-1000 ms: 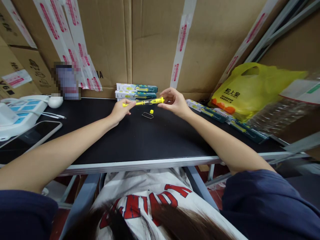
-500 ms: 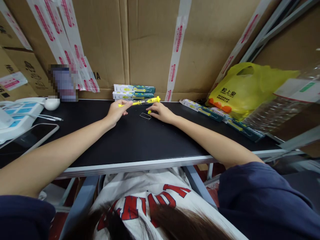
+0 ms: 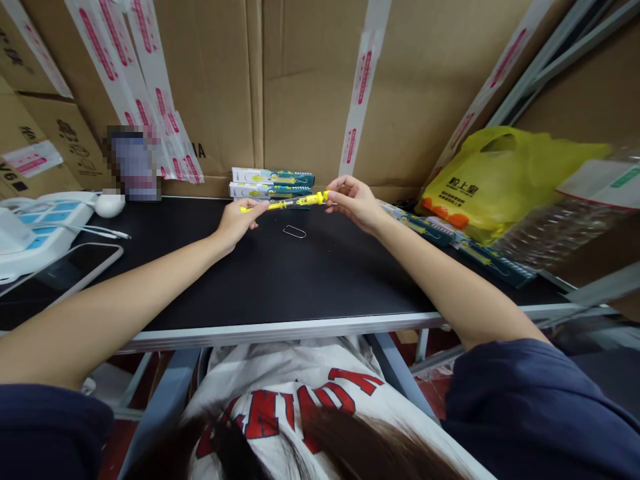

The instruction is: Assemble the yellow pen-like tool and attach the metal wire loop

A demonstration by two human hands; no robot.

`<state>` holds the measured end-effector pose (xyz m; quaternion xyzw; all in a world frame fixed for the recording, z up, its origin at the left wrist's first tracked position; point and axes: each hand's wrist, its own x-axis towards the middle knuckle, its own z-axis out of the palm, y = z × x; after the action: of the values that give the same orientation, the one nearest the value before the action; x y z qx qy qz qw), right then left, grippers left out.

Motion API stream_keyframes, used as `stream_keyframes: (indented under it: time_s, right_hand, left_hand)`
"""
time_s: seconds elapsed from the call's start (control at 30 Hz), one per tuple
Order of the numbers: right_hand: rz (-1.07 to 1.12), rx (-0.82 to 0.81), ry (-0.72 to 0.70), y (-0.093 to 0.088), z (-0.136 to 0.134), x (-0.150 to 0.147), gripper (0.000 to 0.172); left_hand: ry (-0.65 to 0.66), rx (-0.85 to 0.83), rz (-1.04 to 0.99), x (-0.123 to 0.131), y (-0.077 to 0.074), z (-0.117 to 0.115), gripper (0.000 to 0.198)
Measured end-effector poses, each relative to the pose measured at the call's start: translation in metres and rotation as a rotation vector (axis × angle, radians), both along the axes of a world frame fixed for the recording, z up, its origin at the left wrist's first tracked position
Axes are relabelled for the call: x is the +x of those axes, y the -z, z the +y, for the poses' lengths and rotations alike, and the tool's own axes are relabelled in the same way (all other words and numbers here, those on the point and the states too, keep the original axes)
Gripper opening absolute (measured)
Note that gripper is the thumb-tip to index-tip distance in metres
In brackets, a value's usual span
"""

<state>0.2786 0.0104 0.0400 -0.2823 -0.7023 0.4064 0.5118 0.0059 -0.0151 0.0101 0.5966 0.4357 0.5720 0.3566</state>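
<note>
A slim yellow tool (image 3: 295, 202) lay nearly level between two bare hands above a black table (image 3: 280, 287), its right end slightly higher. The left hand (image 3: 237, 223) held its left end, thumb and fingers clamped on the yellow shaft. At the other end, the right hand (image 3: 356, 203) had thumb and forefinger pinched together on a small yellow cap (image 3: 327, 195); whether the cap was joined to the tool could not be told. The middle of the tool was uncovered.

Both forearms reached forward from dark blue sleeves and angled inward, the right hand a little higher, its remaining fingers loosely curled.

There was one tool, one cap and one bent wire loop (image 3: 297, 229), the loop flat on the table below the tool. Behind the hands, at least two printed boxes (image 3: 273, 177) were stacked; at least two more (image 3: 483, 253) lay to the right, by one yellow bag (image 3: 510, 173). On the left were one flat phone (image 3: 63, 273) and one power strip (image 3: 55, 223).
</note>
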Motion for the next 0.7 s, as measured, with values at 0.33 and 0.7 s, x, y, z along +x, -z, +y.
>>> stream_keyframes:
  time_s: [0.33, 0.7]
  right_hand:
    - [-0.069, 0.024, 0.032, 0.0054, -0.0034, -0.006, 0.05]
    - [-0.181, 0.08, 0.084, 0.0084, 0.0, -0.0049, 0.043]
  left_hand:
    - [-0.017, 0.009, 0.051, -0.0001, 0.0014, 0.0015, 0.022]
    - [-0.022, 0.013, 0.065, 0.0011, 0.0023, 0.0016, 0.024]
